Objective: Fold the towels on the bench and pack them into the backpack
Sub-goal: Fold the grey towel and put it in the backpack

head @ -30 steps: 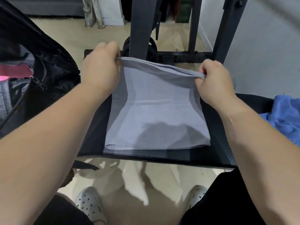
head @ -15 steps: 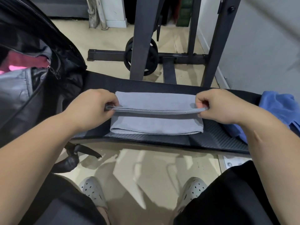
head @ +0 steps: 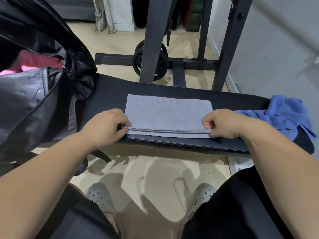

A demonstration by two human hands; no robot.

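A grey towel (head: 168,112) lies folded flat on the black bench (head: 224,99). My left hand (head: 105,126) pinches the left end of its near edge, and my right hand (head: 222,123) pinches the right end, holding that edge just above the bench's front rim. A crumpled blue towel (head: 284,114) lies on the bench to the right. The black backpack (head: 34,94) stands open at the left end, with pink cloth (head: 32,63) showing inside.
Behind the bench stand dark metal rack posts (head: 151,40) and a weight plate (head: 151,60) on the beige floor. A grey wall (head: 276,49) runs along the right. My knees and grey clogs (head: 99,195) are below the bench's front edge.
Both hands brought the towel's far edge toward me and down onto the near edge, folding the grey towel in half. The raised cloth now lies flat.
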